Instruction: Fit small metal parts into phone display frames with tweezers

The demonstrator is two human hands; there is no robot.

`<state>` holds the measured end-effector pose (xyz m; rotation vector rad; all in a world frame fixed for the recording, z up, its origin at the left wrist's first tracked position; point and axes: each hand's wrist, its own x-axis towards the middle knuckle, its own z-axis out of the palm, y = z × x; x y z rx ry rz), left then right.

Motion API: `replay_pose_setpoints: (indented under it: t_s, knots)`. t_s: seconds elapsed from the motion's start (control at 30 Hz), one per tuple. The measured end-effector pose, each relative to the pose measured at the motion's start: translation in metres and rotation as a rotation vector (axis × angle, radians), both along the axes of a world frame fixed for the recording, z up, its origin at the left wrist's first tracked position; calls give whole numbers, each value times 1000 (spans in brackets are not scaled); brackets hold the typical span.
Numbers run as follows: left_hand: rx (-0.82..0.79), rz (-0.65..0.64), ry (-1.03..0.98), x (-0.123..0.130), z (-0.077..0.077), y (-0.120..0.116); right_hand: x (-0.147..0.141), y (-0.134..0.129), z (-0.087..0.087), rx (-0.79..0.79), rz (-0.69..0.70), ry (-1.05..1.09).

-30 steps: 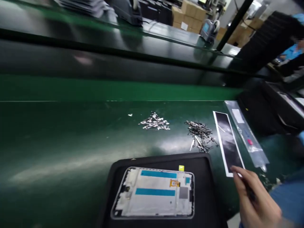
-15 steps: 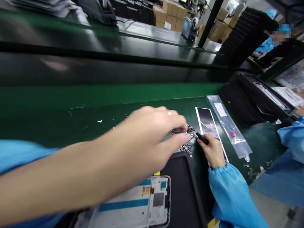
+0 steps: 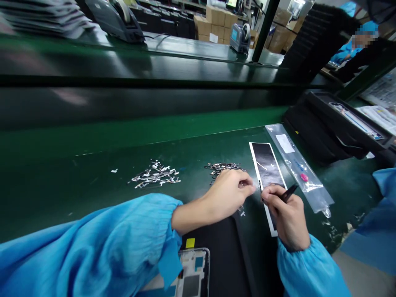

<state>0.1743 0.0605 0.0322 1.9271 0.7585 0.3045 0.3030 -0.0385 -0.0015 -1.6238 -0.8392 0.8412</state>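
My left hand (image 3: 227,194) is closed, thumb and fingertips together, beside a pile of small dark strips (image 3: 221,167); what it pinches is too small to make out. My right hand (image 3: 286,210) grips a black pen-like tool (image 3: 289,193) over the lower part of a dark sheet with a white border (image 3: 268,163). Another pile of small silvery parts (image 3: 156,174) lies further left. Below my left forearm, a phone frame (image 3: 191,284) rests in a black tray (image 3: 227,255), near a yellow tab (image 3: 190,243).
A clear plastic bag (image 3: 312,192) with a pink spot lies right of the sheet. Black trays (image 3: 328,123) stand at the back right. Tape dispensers (image 3: 239,38) sit on the raised shelf (image 3: 192,66). A person in blue (image 3: 346,53) is in the background.
My left hand and forearm have drawn back, uncovering the silvery pile. My right hand has moved slightly right and down, onto the sheet, with the black tool now tilted up to the right.
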Motion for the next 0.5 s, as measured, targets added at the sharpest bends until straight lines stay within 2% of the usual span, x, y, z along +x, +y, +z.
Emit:
replay_pose_setpoints:
  t_s: [0.1,0.23,0.37,0.5]
  knots:
    - [-236,50,-106,2,1,-6,-8,-1,3,17,2,176]
    - [-451,158,-209,0,2,-12,-17,0,7,22,15,302]
    - [-605,238,-252,-4,6,-15,-24,-3,12,12,31,328]
    - [-677,278,-278,-10,14,-17,-30,-14,16,-2,52,281]
